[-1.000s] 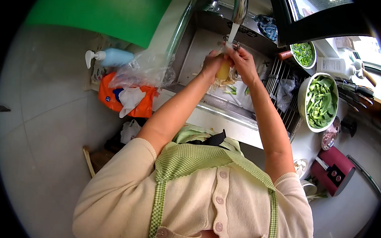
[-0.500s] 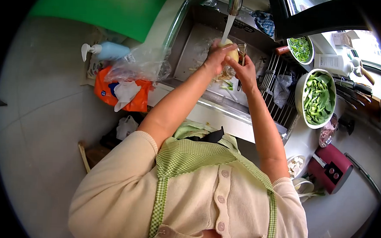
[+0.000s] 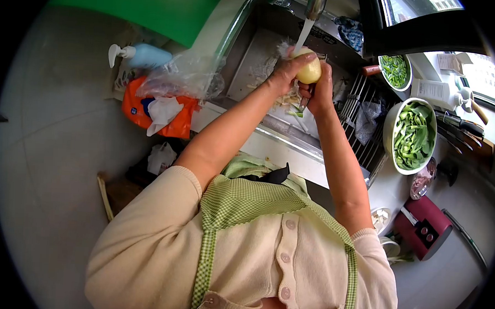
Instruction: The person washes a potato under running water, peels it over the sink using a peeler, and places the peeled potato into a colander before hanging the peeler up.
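Observation:
A pale yellow peeled potato (image 3: 309, 70) is held under the running tap (image 3: 316, 5) above the steel sink (image 3: 251, 72). My left hand (image 3: 284, 74) wraps round its left side, with the thumb across the top. On the right, my right hand (image 3: 321, 90) is closed round a metal peeler (image 3: 304, 103), only partly visible, with its fingers close beside the potato. Peelings (image 3: 286, 99) and green-and-white scraps lie in the sink below both hands.
A wire rack (image 3: 352, 112) spans the sink's right side. Beyond it stand a bowl of leafy greens (image 3: 414, 135), a pan of chopped greens (image 3: 395, 71) and knives (image 3: 463, 126). At left are a blue pump bottle (image 3: 148, 56), plastic bags and an orange packet (image 3: 134, 109).
The potato has come further into view between my hands. My right hand has turned, and the peeler now points downward, lower than before. The camera view has shifted slightly.

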{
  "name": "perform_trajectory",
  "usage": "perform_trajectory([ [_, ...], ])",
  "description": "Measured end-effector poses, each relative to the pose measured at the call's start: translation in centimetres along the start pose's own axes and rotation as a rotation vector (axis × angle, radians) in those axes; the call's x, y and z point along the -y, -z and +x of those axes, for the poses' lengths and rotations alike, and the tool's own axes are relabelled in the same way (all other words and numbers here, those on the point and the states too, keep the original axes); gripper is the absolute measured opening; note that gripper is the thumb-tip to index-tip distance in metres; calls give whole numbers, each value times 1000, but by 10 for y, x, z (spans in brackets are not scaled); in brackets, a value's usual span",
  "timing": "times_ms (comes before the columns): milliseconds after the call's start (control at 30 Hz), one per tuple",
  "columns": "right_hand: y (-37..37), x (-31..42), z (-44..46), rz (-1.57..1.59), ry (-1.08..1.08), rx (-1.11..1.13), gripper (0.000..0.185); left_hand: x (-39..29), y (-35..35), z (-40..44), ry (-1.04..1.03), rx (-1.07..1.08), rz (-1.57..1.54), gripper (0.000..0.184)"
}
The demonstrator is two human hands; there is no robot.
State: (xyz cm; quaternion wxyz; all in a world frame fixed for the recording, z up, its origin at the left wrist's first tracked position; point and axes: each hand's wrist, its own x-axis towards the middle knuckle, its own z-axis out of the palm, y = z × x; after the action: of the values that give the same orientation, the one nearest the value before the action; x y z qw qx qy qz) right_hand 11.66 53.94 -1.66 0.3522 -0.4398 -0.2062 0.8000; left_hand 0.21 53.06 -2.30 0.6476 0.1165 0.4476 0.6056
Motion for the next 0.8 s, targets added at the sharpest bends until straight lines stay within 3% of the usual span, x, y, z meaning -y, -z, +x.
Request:
perform_trajectory([
  [67,1,-2,5,-51,-70,20,43,-6,0,-1,22,60,31,40],
  [133,-9,1,4,-82,-109,36,46,-4,6,11,31,22,32,38],
  [233,-25,-2,0,-51,-22,-23,48,3,9,17,37,-75,-80,34],
  [300,-29,-3,-1,-280,133,24,54,2,8,18,27,-132,-197,32],
  [433,-30,8,5,-474,91,-58,53,-5,6,14,68,-197,115,35],
  [500,-21,7,15,-551,103,-140,56,2,0,11,-124,-219,191,37],
  [533,-23,7,15,-766,236,-217,58,-6,4,9,28,-175,135,38],
  [567,-26,9,15,-979,371,-295,60,-7,10,14,27,-173,135,38],
  [633,-28,8,15,-967,312,-253,56,-1,25,36,243,52,-398,40],
  [667,-28,4,15,-959,435,-197,54,6,32,44,309,70,-592,42],
  [700,-30,3,15,-947,558,-139,53,1,29,41,310,72,-593,42],
  [800,-36,10,15,-937,536,-178,47,-5,24,33,370,35,-605,39],
])
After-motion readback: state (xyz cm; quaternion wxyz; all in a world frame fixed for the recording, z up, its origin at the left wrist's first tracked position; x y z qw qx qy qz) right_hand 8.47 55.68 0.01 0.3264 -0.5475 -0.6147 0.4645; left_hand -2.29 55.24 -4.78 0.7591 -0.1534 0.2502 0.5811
